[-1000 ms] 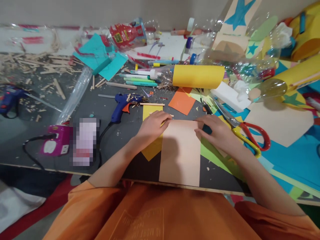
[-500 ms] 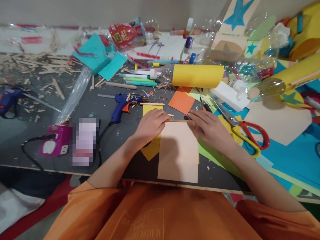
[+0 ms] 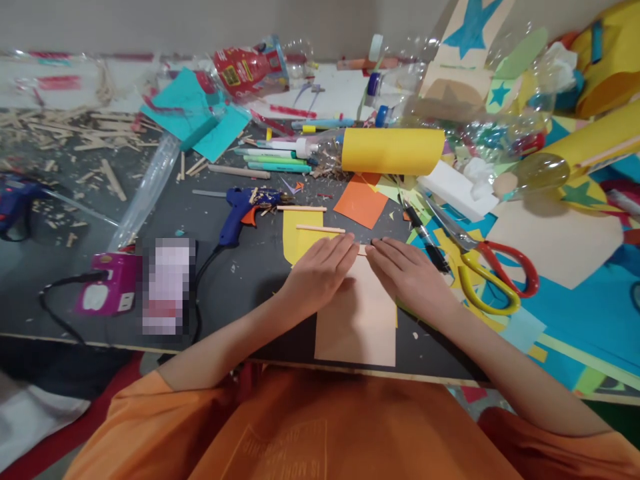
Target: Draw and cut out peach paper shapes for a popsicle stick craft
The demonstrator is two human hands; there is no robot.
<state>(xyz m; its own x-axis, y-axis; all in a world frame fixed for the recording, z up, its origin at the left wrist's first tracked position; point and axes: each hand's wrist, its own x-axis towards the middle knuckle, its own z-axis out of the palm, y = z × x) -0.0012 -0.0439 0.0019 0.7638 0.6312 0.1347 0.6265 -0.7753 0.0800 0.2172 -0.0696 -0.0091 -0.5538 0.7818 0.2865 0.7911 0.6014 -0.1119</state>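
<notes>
A peach sheet of paper (image 3: 357,320) lies on the dark table (image 3: 250,267) right in front of me. My left hand (image 3: 320,270) and my right hand (image 3: 407,273) rest flat on its far edge, fingers stretched out and nearly meeting at the middle. A thin wooden stick (image 3: 362,250) peeks out between the fingertips at that edge. Under the peach sheet lies a yellow paper (image 3: 300,240) with another wooden stick (image 3: 320,229) on it. Neither hand grips anything that I can see.
Red and yellow scissors (image 3: 487,267) and a black pen (image 3: 425,230) lie to the right. A blue glue gun (image 3: 243,207) lies to the left, beside a purple power strip (image 3: 107,290). A yellow paper roll (image 3: 393,151), plastic bottles (image 3: 250,67), markers (image 3: 280,160) and coloured paper scraps (image 3: 363,200) crowd the back.
Both hands slid inward along the far edge of the peach sheet and now nearly touch. The sheet looks shorter, its far edge drawn toward me.
</notes>
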